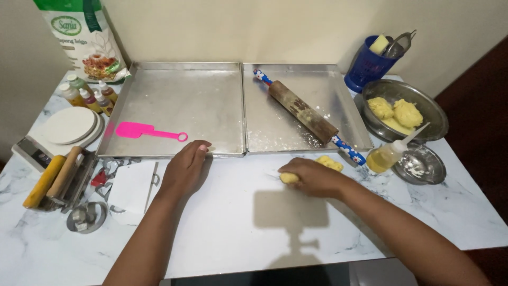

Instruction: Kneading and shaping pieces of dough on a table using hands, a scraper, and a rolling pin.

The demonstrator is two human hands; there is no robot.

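Right hand: the right hand (pixel 313 177) is lying palm-down on the marble table (pixel 238 222), its fingers curling closed over a small yellow dough piece (pixel 289 178) — the piece is peeking out at the fingertips and touching the tabletop.
Left hand: the left hand (pixel 186 167) is resting loosely curled, holding nothing, with its fingertips touching the front rim of the left baking tray (pixel 174 100).
Beside the right hand: a second dough lump (pixel 330 162) is lying on the table just behind the knuckles, not yet taken up.
Trays: the left baking tray is carrying only a pink spatula (pixel 145 131); the right baking tray (pixel 301 106) is carrying only a rolling pin (pixel 306 114) and a dusting of flour — no shaped pieces are sitting in either.
Dough supply: the steel bowl (pixel 405 108) is holding several large yellow lumps, well apart from the hands.
Progress, as a judgement: the work appears to be only beginning — one piece is being handled, most of the dough is waiting in the bowl, and both trays are waiting to be filled.
Other things: an oil bottle (pixel 389 153) is standing near the bowl; metal cutters (pixel 87 216) are lying at the left, untouched.
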